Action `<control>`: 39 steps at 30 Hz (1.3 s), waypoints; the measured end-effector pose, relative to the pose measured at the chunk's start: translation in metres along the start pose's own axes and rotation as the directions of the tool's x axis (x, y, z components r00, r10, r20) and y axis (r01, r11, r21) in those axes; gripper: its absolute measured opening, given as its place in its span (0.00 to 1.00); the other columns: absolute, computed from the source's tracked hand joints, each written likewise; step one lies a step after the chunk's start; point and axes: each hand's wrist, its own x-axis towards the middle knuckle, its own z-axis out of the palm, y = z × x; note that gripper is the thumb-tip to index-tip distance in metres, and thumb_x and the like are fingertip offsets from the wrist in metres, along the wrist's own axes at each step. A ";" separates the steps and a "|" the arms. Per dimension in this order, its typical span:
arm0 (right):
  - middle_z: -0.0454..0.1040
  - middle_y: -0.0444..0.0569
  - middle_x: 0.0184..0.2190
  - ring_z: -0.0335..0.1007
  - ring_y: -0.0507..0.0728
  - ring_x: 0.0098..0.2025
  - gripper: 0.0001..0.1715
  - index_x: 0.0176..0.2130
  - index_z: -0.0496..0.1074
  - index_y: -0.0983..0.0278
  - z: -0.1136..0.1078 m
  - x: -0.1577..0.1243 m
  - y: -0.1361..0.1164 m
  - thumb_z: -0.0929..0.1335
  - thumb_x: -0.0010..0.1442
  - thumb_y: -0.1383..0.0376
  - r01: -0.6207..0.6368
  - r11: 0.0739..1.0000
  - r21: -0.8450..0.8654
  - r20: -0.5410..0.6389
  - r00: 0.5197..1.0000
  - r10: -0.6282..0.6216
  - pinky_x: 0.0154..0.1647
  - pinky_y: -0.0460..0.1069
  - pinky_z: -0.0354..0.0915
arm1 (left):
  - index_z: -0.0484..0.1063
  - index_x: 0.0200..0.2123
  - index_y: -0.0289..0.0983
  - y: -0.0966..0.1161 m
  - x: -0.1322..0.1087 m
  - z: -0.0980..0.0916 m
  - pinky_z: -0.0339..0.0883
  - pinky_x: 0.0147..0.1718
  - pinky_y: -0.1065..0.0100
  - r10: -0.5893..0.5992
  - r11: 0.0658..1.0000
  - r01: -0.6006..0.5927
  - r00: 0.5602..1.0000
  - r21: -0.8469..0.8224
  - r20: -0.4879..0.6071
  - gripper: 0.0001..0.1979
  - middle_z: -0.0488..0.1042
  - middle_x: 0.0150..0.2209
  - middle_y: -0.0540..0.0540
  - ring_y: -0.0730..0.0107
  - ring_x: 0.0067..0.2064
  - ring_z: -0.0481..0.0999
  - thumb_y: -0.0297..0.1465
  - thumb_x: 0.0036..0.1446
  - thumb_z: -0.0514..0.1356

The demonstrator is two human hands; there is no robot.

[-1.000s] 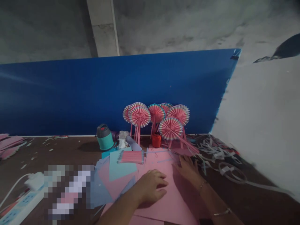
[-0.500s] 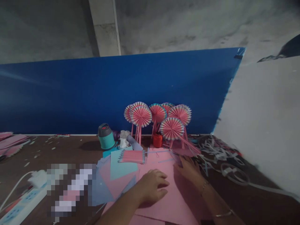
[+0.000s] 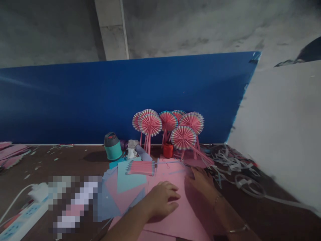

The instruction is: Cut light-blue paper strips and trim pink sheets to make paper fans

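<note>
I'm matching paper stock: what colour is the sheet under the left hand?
The sheet is pink, clearest in the head view.

head | from wearer's head | forward over near tabletop (image 3: pixel 72 164) toward blue panel (image 3: pixel 112 97)

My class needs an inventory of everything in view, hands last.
Flat tabletop: one, brown, lower view.
Flat upright panel: one, blue, behind tabletop.
Concrete surfaces: several, grey, above and right.
Round pleated paper fans: about seven, pink, before panel.
Lidded round container: one, teal and grey, left of fans.
Crumpled bundle: one, white, beside cylinder.
Smooth cylinder: one, lavender, right of container.
Rounded object: one, red, below fans.
Pleated paper rectangle: one, pink and bluish, centre.
Paper sheets: several, pink and blue, around hands.
Cut paper pieces: several, pink, far left.
Tangled thin strips: many, whitish, right.
Power strip: one, white, lower left.
Left hand: one, bare, over pink sheets.
Right hand: one, bare, sheets' right edge.
</note>
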 end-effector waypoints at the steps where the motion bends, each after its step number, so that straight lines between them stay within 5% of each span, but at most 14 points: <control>1: 0.72 0.59 0.54 0.66 0.66 0.56 0.23 0.53 0.71 0.65 -0.003 -0.001 -0.002 0.63 0.61 0.63 0.006 1.000 0.022 0.002 1.000 -0.006 0.54 0.59 0.58 | 0.76 0.48 0.44 0.001 0.000 -0.001 0.58 0.57 0.59 -0.001 1.000 0.001 1.000 -0.002 0.005 0.15 0.73 0.55 0.47 0.61 0.55 0.68 0.35 0.57 0.60; 7: 0.78 0.56 0.44 0.71 0.63 0.50 0.15 0.38 0.78 0.65 -0.011 -0.007 -0.011 0.63 0.61 0.63 0.082 0.993 0.083 -0.017 0.997 -0.081 0.47 0.53 0.60 | 0.77 0.44 0.45 0.003 0.002 0.001 0.58 0.56 0.58 -0.040 0.998 0.040 0.999 -0.039 0.015 0.12 0.73 0.54 0.47 0.60 0.55 0.68 0.32 0.55 0.61; 16: 0.79 0.55 0.39 0.73 0.61 0.46 0.13 0.34 0.78 0.66 -0.010 -0.007 -0.008 0.65 0.60 0.66 0.067 0.990 0.128 -0.037 0.997 -0.063 0.43 0.49 0.61 | 0.77 0.45 0.45 0.007 0.004 -0.002 0.58 0.57 0.59 -0.107 0.991 0.111 0.993 -0.073 0.058 0.15 0.72 0.54 0.46 0.61 0.56 0.67 0.29 0.53 0.60; 26: 0.80 0.55 0.38 0.74 0.61 0.44 0.15 0.36 0.79 0.65 -0.012 -0.004 -0.009 0.63 0.62 0.65 0.049 0.986 0.157 -0.068 0.997 -0.039 0.42 0.49 0.60 | 0.77 0.46 0.45 0.007 0.004 -0.001 0.58 0.58 0.57 -0.106 0.991 0.111 0.993 -0.080 0.059 0.16 0.72 0.55 0.45 0.60 0.56 0.67 0.30 0.54 0.59; 35: 0.79 0.53 0.41 0.70 0.60 0.47 0.15 0.38 0.79 0.64 -0.005 -0.002 -0.009 0.63 0.61 0.67 0.161 0.967 0.198 -0.106 0.984 -0.142 0.47 0.49 0.60 | 0.78 0.45 0.44 0.008 0.004 -0.002 0.59 0.57 0.58 -0.095 0.993 0.098 0.994 -0.059 0.052 0.16 0.73 0.54 0.46 0.60 0.56 0.67 0.29 0.54 0.59; 39: 0.79 0.52 0.41 0.70 0.60 0.48 0.16 0.38 0.80 0.62 -0.010 -0.001 -0.005 0.63 0.60 0.69 0.087 0.982 0.169 -0.098 0.993 -0.071 0.47 0.49 0.60 | 0.77 0.47 0.44 0.006 0.004 -0.001 0.59 0.58 0.56 -0.103 0.993 0.106 0.993 -0.059 0.050 0.16 0.72 0.55 0.45 0.59 0.57 0.67 0.30 0.54 0.58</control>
